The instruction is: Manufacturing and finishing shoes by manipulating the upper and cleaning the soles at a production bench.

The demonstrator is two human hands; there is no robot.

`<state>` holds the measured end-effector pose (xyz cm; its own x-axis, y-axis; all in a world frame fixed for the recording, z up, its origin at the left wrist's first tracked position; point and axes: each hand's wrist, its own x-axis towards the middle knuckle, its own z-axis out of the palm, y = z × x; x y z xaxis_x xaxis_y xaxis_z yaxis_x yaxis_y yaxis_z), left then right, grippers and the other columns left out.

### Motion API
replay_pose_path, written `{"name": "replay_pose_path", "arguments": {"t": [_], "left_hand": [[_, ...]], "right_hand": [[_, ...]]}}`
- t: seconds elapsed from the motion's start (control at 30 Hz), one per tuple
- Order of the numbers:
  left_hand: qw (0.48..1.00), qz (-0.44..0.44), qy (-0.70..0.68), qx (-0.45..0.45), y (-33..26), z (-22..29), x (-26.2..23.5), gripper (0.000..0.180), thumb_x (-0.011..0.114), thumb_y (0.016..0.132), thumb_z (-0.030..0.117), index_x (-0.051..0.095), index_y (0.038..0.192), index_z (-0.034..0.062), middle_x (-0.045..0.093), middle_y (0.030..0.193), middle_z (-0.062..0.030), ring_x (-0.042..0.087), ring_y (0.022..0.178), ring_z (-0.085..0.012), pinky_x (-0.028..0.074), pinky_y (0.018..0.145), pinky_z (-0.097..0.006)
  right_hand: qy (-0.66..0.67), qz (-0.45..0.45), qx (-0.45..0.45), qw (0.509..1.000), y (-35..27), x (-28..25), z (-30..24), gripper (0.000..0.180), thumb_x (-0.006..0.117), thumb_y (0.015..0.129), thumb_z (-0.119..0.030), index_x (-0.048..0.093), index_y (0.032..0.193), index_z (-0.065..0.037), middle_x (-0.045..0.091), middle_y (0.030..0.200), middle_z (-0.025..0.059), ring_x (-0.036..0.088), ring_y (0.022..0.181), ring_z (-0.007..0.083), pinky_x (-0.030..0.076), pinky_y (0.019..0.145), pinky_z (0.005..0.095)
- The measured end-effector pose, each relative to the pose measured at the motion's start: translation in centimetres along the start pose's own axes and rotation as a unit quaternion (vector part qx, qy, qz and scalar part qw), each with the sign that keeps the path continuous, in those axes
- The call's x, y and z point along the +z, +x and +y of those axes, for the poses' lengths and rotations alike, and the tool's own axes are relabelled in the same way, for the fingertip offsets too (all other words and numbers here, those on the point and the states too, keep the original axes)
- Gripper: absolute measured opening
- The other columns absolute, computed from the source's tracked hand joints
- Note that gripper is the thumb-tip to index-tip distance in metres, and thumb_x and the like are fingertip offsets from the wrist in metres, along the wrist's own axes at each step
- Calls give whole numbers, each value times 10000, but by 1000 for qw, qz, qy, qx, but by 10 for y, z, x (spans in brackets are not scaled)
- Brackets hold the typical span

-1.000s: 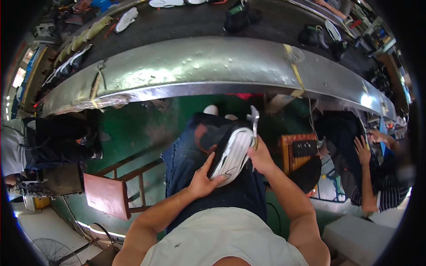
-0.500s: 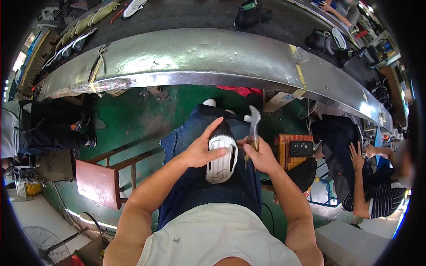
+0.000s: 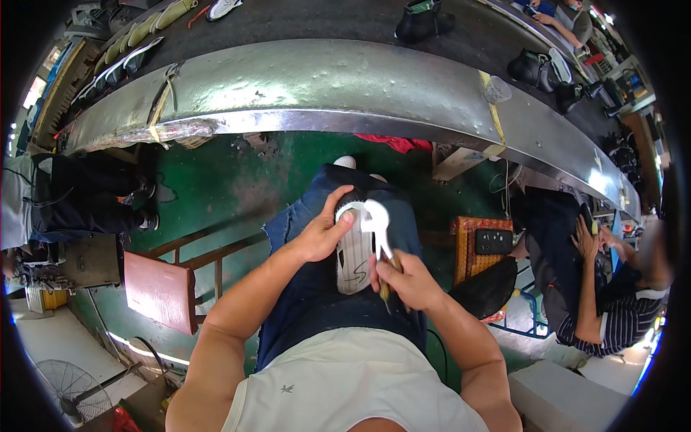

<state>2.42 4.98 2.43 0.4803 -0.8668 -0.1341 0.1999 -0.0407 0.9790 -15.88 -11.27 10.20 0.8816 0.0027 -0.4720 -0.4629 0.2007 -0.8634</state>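
On my lap lies a shoe with its white sole (image 3: pixel 353 261) facing up. A pen-like dark squiggle marks one end, and black shows along the sides. My left hand (image 3: pixel 325 229) grips the shoe's far end from the left, thumb pressed on the sole. A hammer (image 3: pixel 377 218) is in my right hand (image 3: pixel 412 281), fingers wrapped round its handle. Its pale metal head is over the right far part of the sole; whether it touches, I cannot tell. A thin pointed piece sticks out below my right fingers, too blurred to name.
Ahead runs a metal-edged conveyor (image 3: pixel 302 79) with black shoes (image 3: pixel 425 23) on its dark belt. A stool (image 3: pixel 162 288) stands at left, near another person's legs. At right, a phone (image 3: pixel 494 242) rests on a patterned seat (image 3: pixel 466 252) beside a seated co-worker (image 3: pixel 612 317).
My right hand has swung the hammer from beside the shoe to over its sole, moving left and nearer me. My left hand keeps its hold, slightly shifted. The co-worker's hands have moved.
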Motion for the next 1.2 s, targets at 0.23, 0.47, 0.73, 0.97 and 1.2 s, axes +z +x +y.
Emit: {"name": "replay_pose_path", "arguments": {"t": [0.23, 0.47, 0.73, 0.97, 1.2], "left_hand": [[999, 12, 35, 8, 7, 3, 8, 597, 538, 1054, 385, 344, 1529, 80, 349, 1546, -216, 347, 1452, -302, 286, 1188, -378], [990, 38, 120, 71, 18, -2, 1, 611, 530, 1054, 423, 339, 1521, 77, 326, 1577, -189, 333, 1472, -290, 274, 1197, -369], [998, -31, 51, 7, 27, 4, 0, 576, 459, 1099, 366, 244, 1571, 115, 530, 1368, -96, 485, 1260, -168, 372, 1106, -335], [995, -25, 92, 19, 34, -12, 12, 600, 452, 1089, 425, 277, 1557, 93, 504, 1407, -152, 465, 1316, -226, 355, 1129, -348], [989, -4, 137, -51, 52, -17, 6, 518, 516, 1081, 357, 399, 1511, 93, 599, 1294, -126, 539, 1207, -191, 423, 1066, -340]], "right_hand": [[-95, 114, -115, 982, -2, -32, -22, 320, 577, 1036, -230, 568, 1255, 3, 677, 942, 64, 632, 737, 105, 517, 634, 270], [-108, 77, 1, 991, -4, -11, 32, 271, 603, 1011, -230, 623, 1154, 0, 665, 826, 34, 631, 691, 118, 520, 651, 296], [385, -43, 40, 921, -1, -21, 9, 318, 615, 1013, -248, 594, 1179, 22, 684, 1022, 87, 662, 830, 180, 525, 721, 289], [25, -16, 71, 997, 1, -36, -20, 279, 561, 1009, -145, 586, 1240, 9, 685, 1148, 127, 698, 1008, 216, 566, 861, 383], [-33, -23, 182, 983, 39, -69, -11, 311, 591, 1022, -325, 596, 1025, -14, 679, 829, 128, 697, 766, 272, 564, 715, 393]]}}
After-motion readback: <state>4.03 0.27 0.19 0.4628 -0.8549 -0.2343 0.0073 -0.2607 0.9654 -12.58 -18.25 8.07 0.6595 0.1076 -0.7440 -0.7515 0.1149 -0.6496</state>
